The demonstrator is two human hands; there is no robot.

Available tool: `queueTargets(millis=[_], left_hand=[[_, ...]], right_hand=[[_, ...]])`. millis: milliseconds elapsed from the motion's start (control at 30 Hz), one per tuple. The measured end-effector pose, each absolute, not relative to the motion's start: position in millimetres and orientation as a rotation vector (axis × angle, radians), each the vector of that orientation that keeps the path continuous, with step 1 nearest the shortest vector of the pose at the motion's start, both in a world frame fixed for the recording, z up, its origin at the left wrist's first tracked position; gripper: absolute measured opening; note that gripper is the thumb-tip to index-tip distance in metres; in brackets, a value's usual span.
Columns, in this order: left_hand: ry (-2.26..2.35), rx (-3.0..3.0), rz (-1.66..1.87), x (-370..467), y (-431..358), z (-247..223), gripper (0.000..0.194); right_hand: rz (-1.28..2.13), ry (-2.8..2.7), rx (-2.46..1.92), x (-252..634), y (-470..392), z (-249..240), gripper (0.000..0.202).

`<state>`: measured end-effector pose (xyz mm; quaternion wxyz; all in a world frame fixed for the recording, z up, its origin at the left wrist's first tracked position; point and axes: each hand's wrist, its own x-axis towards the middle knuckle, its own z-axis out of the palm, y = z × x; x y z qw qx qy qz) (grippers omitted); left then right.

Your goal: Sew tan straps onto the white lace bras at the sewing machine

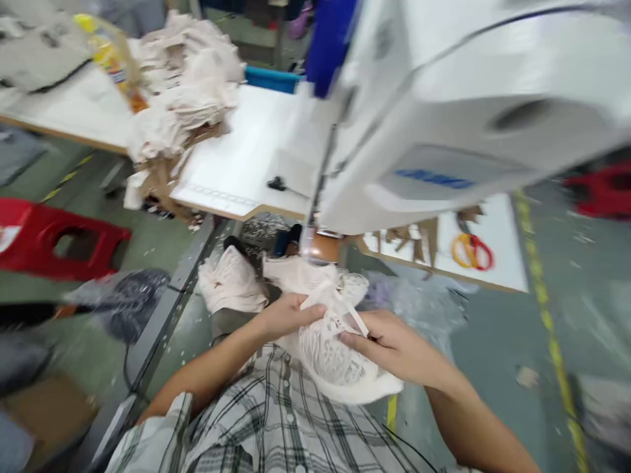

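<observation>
Lace bra [331, 358] (pale cream) looks rounded, openwork-patterned and smooth-edged.

Looks like a pale, pinkish-cream lace bra [328, 361], soft and partly crumpled. Stretches between the left grip [290, 316] and the right grip [392, 345], touching both. Spreads a rounded, openwork cup on the near side, edged below by a smooth, curving band [357, 392]. Carries a narrow strap [357, 320] beside the right grip. Gathers into loose folds at the far end.
</observation>
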<state>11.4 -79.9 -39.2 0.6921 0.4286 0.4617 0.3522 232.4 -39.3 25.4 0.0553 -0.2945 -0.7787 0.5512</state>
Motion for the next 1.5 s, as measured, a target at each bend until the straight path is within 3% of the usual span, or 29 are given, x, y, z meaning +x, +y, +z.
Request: queueTargets(millis=[67,167,233,300,367,500,667,1067,1233,1367,1500], left_hand=[[0.898,0.937,0.721,39,-67,-39,0.055],[0.975,0.826,0.766,64,-51,-43,0.044],[1.104,0.805,0.793,69,-43,-49,0.038],[1.182,0.813,0.785,68,-40,-55,0.035],[1.214,0.807,0.742,67,-41,-59,0.035],[1.21,0.767,0.664,64,-49,-54,0.038],[1.276,0.832,0.741,56,-58,-42,0.042],[1.422,1.37,0.83,61,-58,-39,0.031],[1.505,1.316,0.76,48,-51,-16,0.038],[1.332,1.324,0.739,47,-48,1,0.053],[1.055,1.537,0.625,65,-47,10,0.05]], right_hand=[[1.886,-2.299,-0.793,264,-37,55,0.032],[2.026,-2.285,-0.724,303,-12,57,0.039],[1.588,-2.29,-1.206,321,23,34,0.037],[0.857,-2.083,-1.698,330,72,5,0.032],[0.341,-2.029,-1.798,330,129,-18,0.03],[0.138,-2.029,-1.751,322,235,-29,0.047],[0.164,-2.266,-1.681,326,293,-21,0.025],[0.178,-2.496,-1.361,387,231,-6,0.046],[0.091,-2.021,-1.395,349,140,23,0.045],[0.462,-2.217,-1.079,300,36,16,0.037],[0.429,-2.399,-0.79,272,-8,-9,0.041]])
